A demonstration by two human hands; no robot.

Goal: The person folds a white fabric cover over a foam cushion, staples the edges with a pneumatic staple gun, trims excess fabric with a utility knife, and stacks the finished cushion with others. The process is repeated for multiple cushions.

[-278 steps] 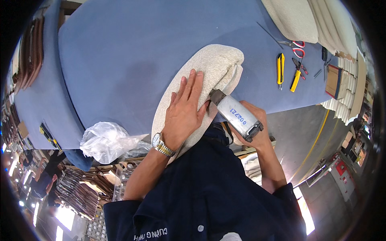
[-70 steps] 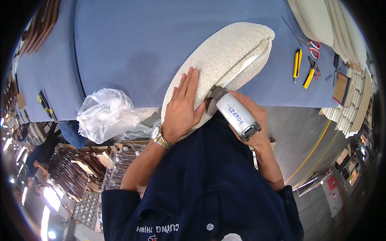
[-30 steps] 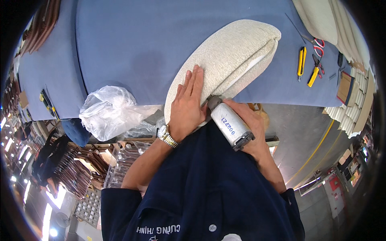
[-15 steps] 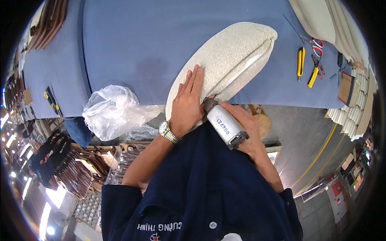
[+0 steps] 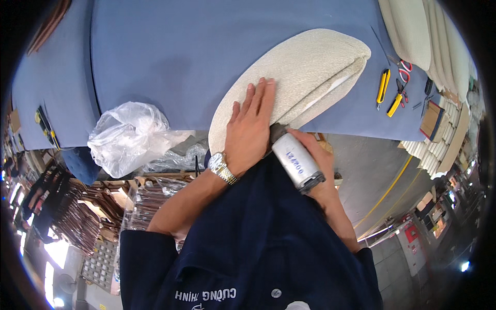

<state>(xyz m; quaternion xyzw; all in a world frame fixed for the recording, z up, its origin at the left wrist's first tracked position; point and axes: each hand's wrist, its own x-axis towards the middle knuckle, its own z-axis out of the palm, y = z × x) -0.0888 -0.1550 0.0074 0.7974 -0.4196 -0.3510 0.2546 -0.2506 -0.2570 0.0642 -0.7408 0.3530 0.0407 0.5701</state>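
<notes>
A beige fabric-covered cushion (image 5: 305,64) lies slanted over the table's near edge, with a strip of white showing in the fold along its right side. My left hand (image 5: 250,124), a metal watch on its wrist, rests flat on the cover with the fingers stretched out. In my right hand (image 5: 320,155) is a staple gun (image 5: 293,160) with a silver cylindrical body and dark ends. Its dark head is at the cushion's lower right edge, close to my left hand. Whether the head touches the fabric is hidden, as are most of my right fingers.
Blue-grey cloth covers the table (image 5: 155,51). At the right lie a yellow cutter (image 5: 383,87), red-handled scissors (image 5: 404,71) and yellow-handled snips (image 5: 395,103). More beige cushions (image 5: 408,31) stand at the far right. A clear plastic bag (image 5: 129,137) hangs over the near edge at left.
My left hand has slid a little farther up the cushion. The staple gun's head remains by the cushion's lower edge. The whole view has shifted slightly.
</notes>
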